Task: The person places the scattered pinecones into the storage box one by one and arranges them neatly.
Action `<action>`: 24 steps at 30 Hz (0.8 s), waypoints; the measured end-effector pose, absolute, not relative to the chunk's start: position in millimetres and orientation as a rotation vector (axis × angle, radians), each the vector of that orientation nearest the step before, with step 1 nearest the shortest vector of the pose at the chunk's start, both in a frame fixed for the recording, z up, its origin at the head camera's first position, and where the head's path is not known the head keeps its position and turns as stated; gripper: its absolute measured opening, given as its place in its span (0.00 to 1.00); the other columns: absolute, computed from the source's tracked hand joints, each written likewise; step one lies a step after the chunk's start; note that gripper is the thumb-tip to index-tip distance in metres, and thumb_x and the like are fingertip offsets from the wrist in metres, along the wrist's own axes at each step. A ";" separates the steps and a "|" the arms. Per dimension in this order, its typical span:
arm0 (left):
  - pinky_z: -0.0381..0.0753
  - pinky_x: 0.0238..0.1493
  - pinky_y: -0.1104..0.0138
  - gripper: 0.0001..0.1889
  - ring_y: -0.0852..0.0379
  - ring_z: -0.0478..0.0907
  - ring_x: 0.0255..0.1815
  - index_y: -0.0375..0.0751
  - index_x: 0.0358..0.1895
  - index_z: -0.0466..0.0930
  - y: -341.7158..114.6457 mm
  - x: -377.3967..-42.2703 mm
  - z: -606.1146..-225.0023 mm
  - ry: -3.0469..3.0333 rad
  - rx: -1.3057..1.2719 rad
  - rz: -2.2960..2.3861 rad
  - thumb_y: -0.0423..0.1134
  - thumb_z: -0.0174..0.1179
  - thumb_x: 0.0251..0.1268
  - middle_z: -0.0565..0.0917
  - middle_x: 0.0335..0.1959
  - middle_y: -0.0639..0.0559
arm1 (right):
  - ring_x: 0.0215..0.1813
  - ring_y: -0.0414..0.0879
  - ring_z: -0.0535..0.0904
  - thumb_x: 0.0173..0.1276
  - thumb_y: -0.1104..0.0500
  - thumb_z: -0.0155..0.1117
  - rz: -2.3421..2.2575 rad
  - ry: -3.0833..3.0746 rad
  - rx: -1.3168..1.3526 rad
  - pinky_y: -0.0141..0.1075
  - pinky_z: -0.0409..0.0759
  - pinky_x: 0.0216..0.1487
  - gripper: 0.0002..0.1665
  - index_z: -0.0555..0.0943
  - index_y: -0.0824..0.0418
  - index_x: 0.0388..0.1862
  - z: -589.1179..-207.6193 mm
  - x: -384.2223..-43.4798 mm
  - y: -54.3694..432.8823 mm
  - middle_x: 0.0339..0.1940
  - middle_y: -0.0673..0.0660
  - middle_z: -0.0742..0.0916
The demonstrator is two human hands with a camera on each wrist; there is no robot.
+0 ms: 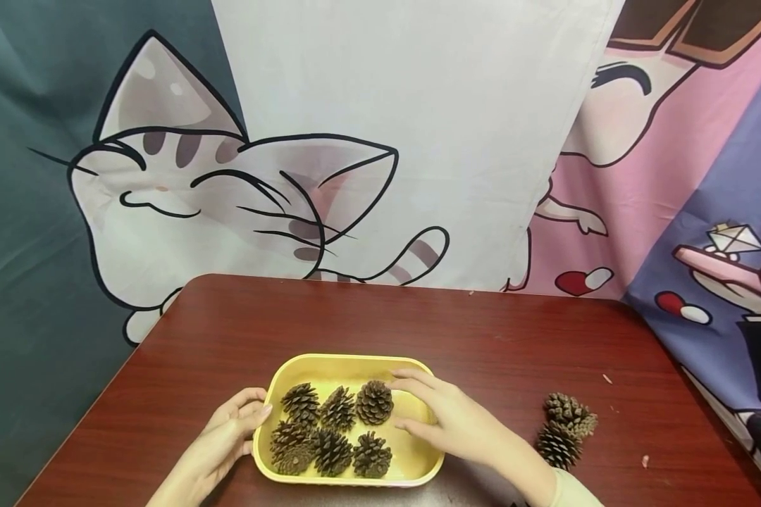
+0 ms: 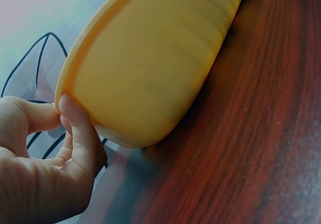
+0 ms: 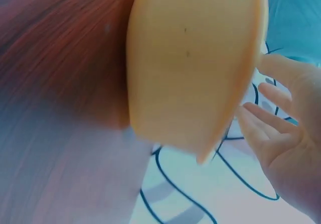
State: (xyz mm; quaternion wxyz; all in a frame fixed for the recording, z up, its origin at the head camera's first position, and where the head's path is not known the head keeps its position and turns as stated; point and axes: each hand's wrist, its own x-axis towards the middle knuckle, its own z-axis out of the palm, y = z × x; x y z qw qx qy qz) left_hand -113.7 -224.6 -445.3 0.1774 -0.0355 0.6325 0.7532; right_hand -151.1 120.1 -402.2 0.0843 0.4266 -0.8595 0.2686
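Observation:
A yellow plastic tray (image 1: pixel 349 481) stands on the table with several brown pine cones (image 1: pixel 332 451) in its left and middle part. My left hand (image 1: pixel 231 426) pinches the tray's left rim between thumb and fingers, as the left wrist view shows up close. Over the tray's right end reaches my right hand (image 1: pixel 440 408), its fingers spread. Its fingertips are beside the upper right pine cone (image 1: pixel 375 403); whether they touch it I cannot tell. In the right wrist view the hand appears beyond the tray's rim, holding nothing visible.
More pine cones (image 1: pixel 561 443) lie in a cluster on the reddish-brown table (image 1: pixel 418 317), right of my right forearm. Small pale scraps (image 1: pixel 645 461) are scattered near them. Behind the table hangs a cloth backdrop (image 1: pixel 450 127) with cartoon cats.

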 end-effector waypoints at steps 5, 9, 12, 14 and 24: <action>0.81 0.34 0.63 0.09 0.59 0.79 0.37 0.44 0.47 0.63 -223.9 -114.6 -445.2 1.781 -0.104 2.132 0.36 0.52 0.68 0.79 0.34 0.56 | 0.51 0.42 0.79 0.60 0.53 0.67 0.722 -2.553 1.245 0.37 0.79 0.49 0.23 0.76 0.51 0.54 -400.3 -143.8 151.6 0.60 0.49 0.76; 0.80 0.34 0.63 0.09 0.59 0.79 0.37 0.44 0.47 0.63 -224.4 -114.2 -445.1 1.770 -0.109 2.138 0.37 0.52 0.69 0.78 0.35 0.56 | 0.55 0.44 0.77 0.59 0.53 0.69 0.642 -2.600 1.166 0.40 0.79 0.48 0.23 0.76 0.47 0.54 -399.3 -138.2 175.9 0.62 0.49 0.75; 0.80 0.35 0.63 0.09 0.59 0.79 0.38 0.44 0.48 0.63 -225.3 -113.5 -445.1 1.764 -0.097 2.137 0.37 0.51 0.69 0.78 0.35 0.56 | 0.55 0.43 0.78 0.57 0.52 0.70 0.607 -2.627 1.115 0.39 0.80 0.47 0.25 0.76 0.44 0.55 -398.4 -135.2 191.2 0.62 0.47 0.75; 0.80 0.35 0.63 0.09 0.59 0.79 0.38 0.45 0.48 0.63 -226.0 -113.4 -445.2 1.757 -0.082 2.135 0.37 0.50 0.70 0.78 0.36 0.56 | 0.55 0.43 0.77 0.55 0.52 0.71 0.586 -2.619 1.085 0.38 0.80 0.47 0.27 0.75 0.42 0.55 -398.0 -133.8 200.3 0.61 0.46 0.75; 0.80 0.37 0.61 0.09 0.59 0.78 0.39 0.46 0.48 0.63 -226.9 -114.1 -446.6 1.777 -0.104 2.115 0.38 0.50 0.70 0.78 0.37 0.57 | 0.54 0.40 0.77 0.50 0.55 0.75 0.508 -2.636 0.947 0.26 0.73 0.51 0.34 0.75 0.42 0.56 -397.5 -121.6 237.5 0.57 0.42 0.77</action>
